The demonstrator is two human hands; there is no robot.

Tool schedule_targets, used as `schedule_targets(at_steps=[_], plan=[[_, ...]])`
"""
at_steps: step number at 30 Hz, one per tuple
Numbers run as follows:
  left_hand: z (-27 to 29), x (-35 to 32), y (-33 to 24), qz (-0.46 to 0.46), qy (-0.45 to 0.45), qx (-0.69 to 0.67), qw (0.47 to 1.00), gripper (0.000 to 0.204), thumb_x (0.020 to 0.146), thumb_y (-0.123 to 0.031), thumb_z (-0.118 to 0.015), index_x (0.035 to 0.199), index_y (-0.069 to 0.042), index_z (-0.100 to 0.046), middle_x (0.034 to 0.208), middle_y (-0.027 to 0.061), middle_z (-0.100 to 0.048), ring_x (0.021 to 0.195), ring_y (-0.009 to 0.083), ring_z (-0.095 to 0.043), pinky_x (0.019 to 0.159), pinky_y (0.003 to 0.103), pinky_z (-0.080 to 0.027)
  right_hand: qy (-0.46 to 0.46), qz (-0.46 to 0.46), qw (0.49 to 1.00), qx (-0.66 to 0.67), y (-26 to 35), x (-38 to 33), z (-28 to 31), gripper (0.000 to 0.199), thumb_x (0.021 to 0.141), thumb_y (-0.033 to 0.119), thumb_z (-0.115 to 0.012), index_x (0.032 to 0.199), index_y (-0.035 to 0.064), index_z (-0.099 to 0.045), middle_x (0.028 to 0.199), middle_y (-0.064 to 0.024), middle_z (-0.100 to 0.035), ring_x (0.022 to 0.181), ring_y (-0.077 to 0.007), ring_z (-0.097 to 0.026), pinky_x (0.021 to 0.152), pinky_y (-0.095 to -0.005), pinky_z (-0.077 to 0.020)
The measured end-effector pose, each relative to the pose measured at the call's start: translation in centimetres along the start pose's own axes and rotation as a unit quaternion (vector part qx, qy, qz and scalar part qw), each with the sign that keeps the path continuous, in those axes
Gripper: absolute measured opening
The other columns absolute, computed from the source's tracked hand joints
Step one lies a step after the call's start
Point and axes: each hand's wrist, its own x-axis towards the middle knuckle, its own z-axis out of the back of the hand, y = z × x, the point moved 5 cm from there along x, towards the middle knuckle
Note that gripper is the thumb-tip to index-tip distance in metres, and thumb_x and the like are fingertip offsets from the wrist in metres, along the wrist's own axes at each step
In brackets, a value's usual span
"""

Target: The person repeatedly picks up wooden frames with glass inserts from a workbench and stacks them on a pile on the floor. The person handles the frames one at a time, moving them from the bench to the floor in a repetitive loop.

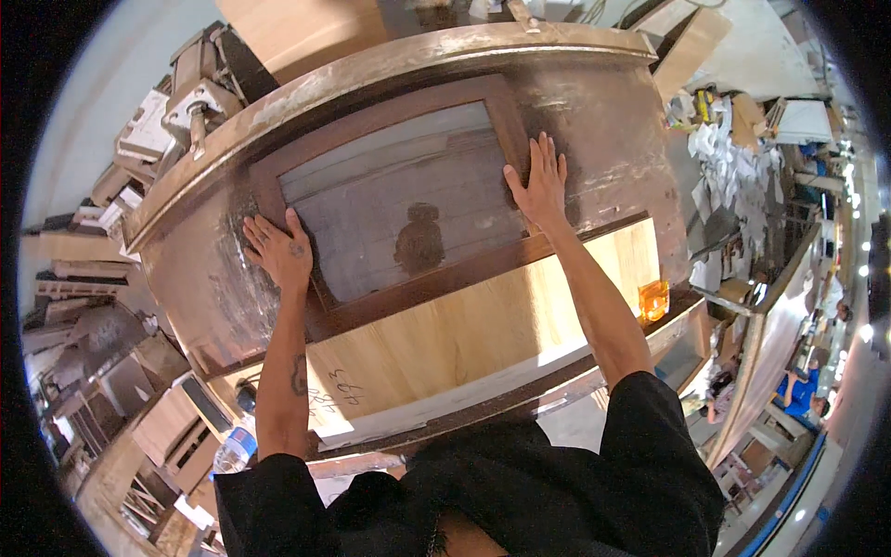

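Cluttered workshop counter (pixel 603 121) carries a dark wooden frame (pixel 408 200) over a pale board (pixel 483 334), both hands, left (pixel 278 251) and right (pixel 538 186), pressing flat and open on its side rails, gripping nothing, seemingly mid-positioning.

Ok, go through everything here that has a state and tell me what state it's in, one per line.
Left hand: open, flat on the frame's left rail.
Right hand: open, flat on the frame's right rail.
Dark wooden frame: lying flat on the workbench.
Light plywood panel: lying flat, partly under the frame.
Orange cup: upright.
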Motion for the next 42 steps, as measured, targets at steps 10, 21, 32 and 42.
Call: schedule_targets(at_steps=[10, 21, 32, 42], plan=[[-0.4, 0.2, 0.0, -0.013, 0.007, 0.027, 1.0, 0.083, 0.096, -0.059, -0.022, 0.144, 0.008, -0.02, 0.154, 0.022, -0.013, 0.144, 0.0332, -0.008, 0.114, 0.052, -0.004, 0.021, -0.017, 0.999, -0.039, -0.1, 0.1, 0.0, 0.072, 0.093, 0.049, -0.041, 0.142, -0.0033, -0.03, 0.151, -0.0225, -0.023, 0.142, -0.0347, -0.018, 0.115, -0.05, -0.0098], [-0.1, -0.2, -0.3, -0.032, 0.0, -0.031, 0.999, 0.083, 0.096, -0.057, -0.028, 0.142, 0.011, -0.022, 0.152, 0.0272, -0.013, 0.143, 0.0395, -0.007, 0.111, 0.059, -0.004, 0.032, -0.011, 0.998, -0.062, 0.0, 0.1, 0.3, 0.072, 0.094, 0.05, -0.039, 0.142, -0.0028, -0.027, 0.152, -0.021, -0.02, 0.143, -0.0332, -0.015, 0.116, -0.0487, -0.0091], [-0.4, -0.2, 0.0, -0.044, -0.01, 0.009, 0.999, 0.077, 0.098, -0.051, -0.028, 0.142, 0.012, -0.022, 0.152, 0.0276, -0.015, 0.142, 0.0397, -0.01, 0.111, 0.059, -0.007, 0.051, -0.024, 0.996, -0.071, 0.0, 0.0, 0.0, 0.076, 0.094, 0.054, -0.035, 0.145, -0.0011, -0.024, 0.153, -0.0185, -0.018, 0.143, -0.0313, -0.014, 0.116, -0.047, -0.0069], [0.1, -0.3, -0.6, -0.033, -0.021, -0.009, 0.999, 0.079, 0.097, -0.054, -0.026, 0.14, 0.012, -0.026, 0.151, 0.0272, -0.017, 0.142, 0.0392, -0.011, 0.112, 0.058, -0.008, 0.005, -0.002, 1.0, -0.029, -0.5, -0.1, 0.0, 0.077, 0.092, 0.057, -0.04, 0.141, -0.0024, -0.032, 0.151, -0.0205, -0.023, 0.141, -0.0342, -0.02, 0.114, -0.0518, -0.0112]])
